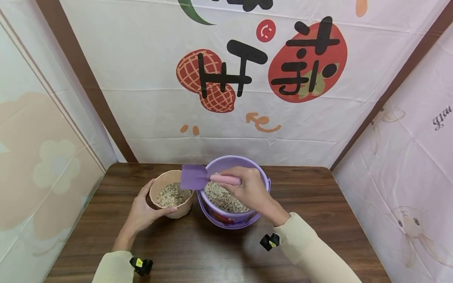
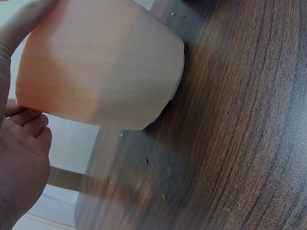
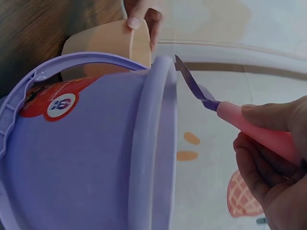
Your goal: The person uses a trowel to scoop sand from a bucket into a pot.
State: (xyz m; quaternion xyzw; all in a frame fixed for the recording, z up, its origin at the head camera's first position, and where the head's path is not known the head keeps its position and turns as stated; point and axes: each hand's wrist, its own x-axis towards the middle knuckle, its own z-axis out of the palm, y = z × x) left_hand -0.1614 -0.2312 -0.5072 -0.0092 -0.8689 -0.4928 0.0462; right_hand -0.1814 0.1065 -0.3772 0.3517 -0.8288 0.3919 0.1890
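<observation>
Head view puts a purple bucket (image 3: 81,163) near the middle of the counter (image 1: 198,255), with a pale peach pot (image 1: 183,211) just beside it at nine o'clock. The right hand (image 1: 249,188) is over the bucket, fingers and thumb wrapped round the pink handle of a purple shovel (image 1: 194,177); its blade reaches out to the pot's two o'clock rim — whether it carries anything, I cannot tell. The left hand (image 1: 143,212) grasps the pot from eight o'clock, thumb near six and fingers round ten. Speckled, grain-like bits lie in the pot (image 1: 173,195) and in the bucket (image 1: 224,198). Left wrist view shows a few loose specks (image 2: 147,161) on the counter; a printed cloth (image 1: 152,125) hangs at twelve o'clock, beyond the counter's far edge.
</observation>
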